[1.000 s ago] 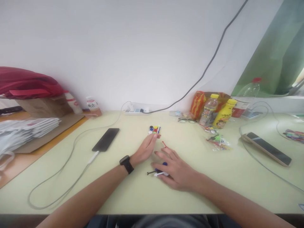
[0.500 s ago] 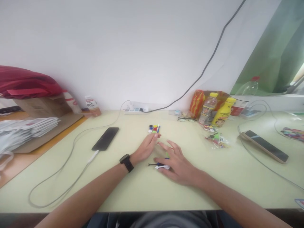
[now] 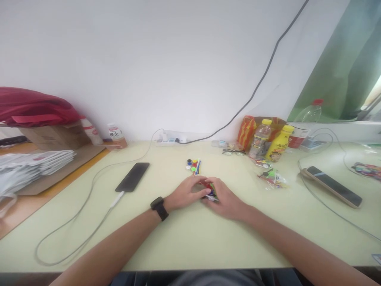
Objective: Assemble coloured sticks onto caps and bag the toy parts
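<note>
My left hand (image 3: 187,194), with a black watch (image 3: 159,207) on its wrist, curls in from the left, its thumb laid over small coloured plastic pieces (image 3: 211,192). From the other side, my right hand (image 3: 228,200) wraps round the same pieces, fingertips close to the left fingers. Red, blue, green and white show between the hands; the rest of the pieces is hidden, and their exact kind is too small to make out. Just beyond the hands lie small round coloured discs (image 3: 189,162) and a blue-and-white stick (image 3: 198,166).
A black phone (image 3: 132,177) on a white cable lies left; another phone (image 3: 335,186) lies right. Clear bags of small coloured parts (image 3: 270,176), eyeglasses (image 3: 233,151) and a yellow bottle (image 3: 279,143) stand or lie back right. A power strip (image 3: 171,140) sits by the wall.
Both hands have come together and closed round the plastic pieces. My left hand has moved nearer, away from the discs; the pieces under my right hand have shifted slightly farther away.
</note>
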Tool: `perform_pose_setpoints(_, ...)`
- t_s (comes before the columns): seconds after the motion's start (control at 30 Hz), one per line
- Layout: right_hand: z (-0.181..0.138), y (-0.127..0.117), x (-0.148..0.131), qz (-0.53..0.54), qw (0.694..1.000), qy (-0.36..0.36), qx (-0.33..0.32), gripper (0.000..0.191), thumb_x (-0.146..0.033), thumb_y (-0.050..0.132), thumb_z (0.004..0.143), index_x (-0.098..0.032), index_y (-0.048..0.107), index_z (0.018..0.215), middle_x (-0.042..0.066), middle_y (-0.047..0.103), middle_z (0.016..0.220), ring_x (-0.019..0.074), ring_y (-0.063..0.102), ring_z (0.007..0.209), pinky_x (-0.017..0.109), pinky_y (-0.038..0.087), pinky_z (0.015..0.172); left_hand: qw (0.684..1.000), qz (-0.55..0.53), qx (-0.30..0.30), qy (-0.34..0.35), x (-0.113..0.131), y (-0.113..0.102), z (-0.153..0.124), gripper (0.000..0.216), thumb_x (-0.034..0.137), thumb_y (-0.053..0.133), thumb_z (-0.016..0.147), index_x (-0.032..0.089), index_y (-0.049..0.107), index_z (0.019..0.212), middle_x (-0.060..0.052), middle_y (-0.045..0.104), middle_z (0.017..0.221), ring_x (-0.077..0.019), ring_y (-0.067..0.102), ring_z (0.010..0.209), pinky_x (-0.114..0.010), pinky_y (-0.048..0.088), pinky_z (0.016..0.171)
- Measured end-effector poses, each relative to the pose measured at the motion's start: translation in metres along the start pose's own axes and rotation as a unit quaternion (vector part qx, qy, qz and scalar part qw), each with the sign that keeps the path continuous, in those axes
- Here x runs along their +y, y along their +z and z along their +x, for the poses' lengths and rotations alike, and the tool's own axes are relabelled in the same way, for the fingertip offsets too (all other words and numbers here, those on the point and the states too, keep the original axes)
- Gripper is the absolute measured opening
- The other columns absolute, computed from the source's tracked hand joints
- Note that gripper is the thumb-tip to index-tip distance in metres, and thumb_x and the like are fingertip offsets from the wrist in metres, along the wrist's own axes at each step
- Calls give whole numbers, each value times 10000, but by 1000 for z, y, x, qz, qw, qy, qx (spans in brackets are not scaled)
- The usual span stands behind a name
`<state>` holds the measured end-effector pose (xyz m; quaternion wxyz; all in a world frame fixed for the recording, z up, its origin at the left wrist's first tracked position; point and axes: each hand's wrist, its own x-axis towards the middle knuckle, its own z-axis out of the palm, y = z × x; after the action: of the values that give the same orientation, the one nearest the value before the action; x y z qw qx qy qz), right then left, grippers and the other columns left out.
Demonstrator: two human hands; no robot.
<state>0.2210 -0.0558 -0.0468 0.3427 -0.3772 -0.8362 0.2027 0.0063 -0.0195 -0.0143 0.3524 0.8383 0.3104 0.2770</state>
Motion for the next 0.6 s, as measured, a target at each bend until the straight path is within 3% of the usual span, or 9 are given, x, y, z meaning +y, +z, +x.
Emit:
perform_pose_setpoints(0.1,0,0,11,39,999,-9,5,692,-297,685,833,-261,352,1439,123,485,1403,300,490,1294,505,452,1077,1000,1,13,-6,-2,1,0,511,532,631,953,261,593,1384,-72,708,1244,-256,659,1134,-397,497,1030)
perform_pose_setpoints(0.27,17,-8,54,55,984,71,154,360,-348,466,953,-260,485,1301,90,557,1322,292,478,1288,513,431,1077,999,27,25,-15,-12,5,-2,464,551,637,944,231,666,1278,-79,729,1168,-251,676,1091,-382,524,989)
perform_pose_setpoints(0.37,35,-17,88,-61,970,104,212,268,-405,506,953,-236,589,1144,111,611,1218,312,502,1221,515,428,1063,997,64,37,-2,-14,6,-1,381,512,574,994,235,687,1229,-73,725,1168,-239,671,1079,-380,529,972)
perform_pose_setpoints(0.5,59,-30,127,-253,949,90,165,285,-339,513,944,-197,665,1138,161,527,1427,346,396,1363,529,354,1125,973,178,109,99,7,-1,2,297,357,489,1051,212,675,1232,-103,715,1162,-256,621,1117,-448,481,1020)
perform_pose_setpoints(0.6,74,-33,146,-328,930,127,104,345,-373,480,967,-183,697,1154,148,448,1547,370,294,1447,542,302,1155,958,201,91,184,47,-4,-16,188,300,547,1021,205,710,1025,-101,733,1005,-245,643,984,-435,507,950)
